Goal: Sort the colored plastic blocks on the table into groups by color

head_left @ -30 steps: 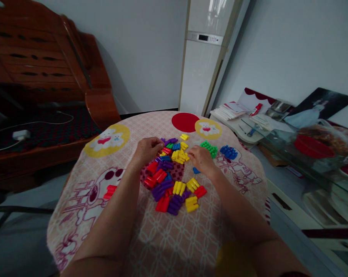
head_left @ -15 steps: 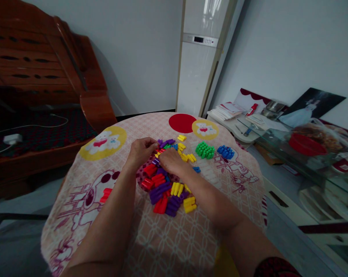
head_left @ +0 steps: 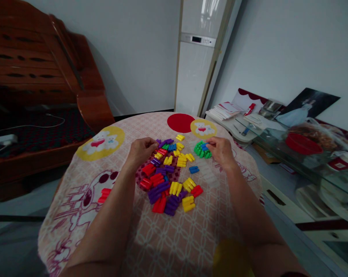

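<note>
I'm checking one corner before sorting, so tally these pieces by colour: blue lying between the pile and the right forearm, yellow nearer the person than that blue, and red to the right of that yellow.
Blue piece: 1
Yellow pieces: 3
Red piece: 1
Total: 5, counting each ridged piece as one

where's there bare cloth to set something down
Bare tablecloth lies between the left forearm and right forearm, nearer than the purple pieces; more lies between the left bear patch and red circle. Crowded: the mixed pile, and the green pieces beside the right hand.
</note>
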`<move>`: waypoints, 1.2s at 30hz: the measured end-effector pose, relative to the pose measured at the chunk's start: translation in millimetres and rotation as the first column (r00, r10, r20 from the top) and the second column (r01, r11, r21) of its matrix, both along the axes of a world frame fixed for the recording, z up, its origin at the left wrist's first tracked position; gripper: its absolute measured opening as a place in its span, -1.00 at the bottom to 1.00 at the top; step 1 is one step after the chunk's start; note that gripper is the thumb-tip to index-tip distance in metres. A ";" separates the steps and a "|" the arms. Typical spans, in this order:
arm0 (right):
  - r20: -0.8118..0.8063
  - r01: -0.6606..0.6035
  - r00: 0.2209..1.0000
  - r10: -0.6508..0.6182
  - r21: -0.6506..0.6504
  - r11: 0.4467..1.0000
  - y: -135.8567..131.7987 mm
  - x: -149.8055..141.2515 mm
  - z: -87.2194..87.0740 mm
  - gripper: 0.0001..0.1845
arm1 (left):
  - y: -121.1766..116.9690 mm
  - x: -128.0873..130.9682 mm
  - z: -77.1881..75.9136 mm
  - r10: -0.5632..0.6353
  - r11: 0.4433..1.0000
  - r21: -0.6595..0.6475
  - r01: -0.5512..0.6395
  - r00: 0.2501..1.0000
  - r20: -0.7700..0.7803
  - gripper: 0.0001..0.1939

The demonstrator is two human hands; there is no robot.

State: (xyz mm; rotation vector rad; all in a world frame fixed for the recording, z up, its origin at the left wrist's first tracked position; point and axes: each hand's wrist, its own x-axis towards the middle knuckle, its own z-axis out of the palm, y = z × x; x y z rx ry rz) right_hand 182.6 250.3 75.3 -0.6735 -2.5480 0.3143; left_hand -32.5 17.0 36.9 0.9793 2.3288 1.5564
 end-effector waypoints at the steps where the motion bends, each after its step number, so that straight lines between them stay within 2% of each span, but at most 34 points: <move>1: 0.015 0.049 0.999 -0.050 0.026 0.998 13.6 8.7 0.5 -0.78 | 0.4 0.3 -0.2 -0.007 1.000 0.006 0.007 1.000 0.002 -0.68; 4: 0.132 0.166 0.975 -0.180 0.109 0.980 45.4 26.1 -3.1 -0.78 | 1.5 1.2 -1.0 -0.025 1.000 0.011 0.025 1.000 0.005 -0.69; 7: 0.236 0.181 0.947 -0.219 0.173 0.968 62.5 30.9 -12.3 -0.78 | 2.2 1.1 -2.7 -0.030 0.999 0.014 0.030 1.000 0.004 -0.68; 13: 0.333 0.151 0.914 -0.234 0.256 0.955 71.0 24.4 -31.0 -0.77 | 0.7 1.4 -1.5 -0.017 1.000 0.027 0.015 0.999 0.047 -0.67; 18: 0.388 0.165 0.877 -0.282 0.308 0.937 69.2 22.9 -35.1 -0.76 | -2.8 2.9 2.8 0.001 0.999 0.044 -0.004 0.998 0.069 -0.69; 22: 0.308 0.165 0.916 -0.258 0.297 0.941 46.4 12.2 -25.1 -0.77 | -2.7 -0.1 0.0 0.019 0.997 0.076 -0.026 0.996 0.088 -0.70; 26: 0.271 -0.025 0.962 -0.028 0.191 0.981 -1.3 -26.8 -18.9 -0.71 | -0.6 -1.7 -2.5 0.017 0.996 0.086 -0.025 0.995 0.094 -0.71; 29: 0.279 -0.162 0.953 0.115 0.151 0.975 -37.0 -69.0 -27.0 -0.69 | 0.3 0.2 -1.1 0.008 0.998 0.068 -0.015 0.995 0.101 -0.71; 31: 0.323 -0.212 0.933 0.160 0.135 0.968 -54.0 -95.3 -36.2 -0.66 | 0.3 1.8 0.4 0.003 0.998 0.064 -0.009 0.995 0.096 -0.70; 33: 0.385 -0.251 0.904 0.188 0.122 0.960 -64.4 -114.5 -44.8 -0.65 | -0.1 2.4 1.1 -0.005 0.997 0.075 -0.002 0.995 0.096 -0.69; 36: 0.435 -0.310 0.871 0.229 0.124 0.943 -71.2 -127.0 -51.6 -0.68 | -1.0 1.0 0.6 -0.010 0.994 0.108 -0.002 0.994 0.110 -0.68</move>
